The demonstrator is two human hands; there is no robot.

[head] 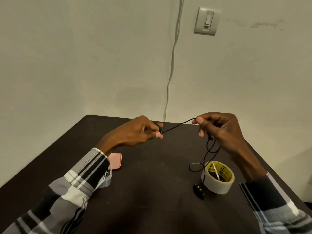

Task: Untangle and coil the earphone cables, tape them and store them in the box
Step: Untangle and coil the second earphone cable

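Earphone cable [177, 126], thin and black, is stretched taut between two raised hands above a dark table [152, 191]. Left hand [135, 131] pinches one end with thumb and fingers; right hand [217, 128] pinches the other, and the rest dangles in loops toward a roll of tape [217, 177]. Near the left sleeve sits a clear box [107, 178], its pink lid [115, 161] beside it
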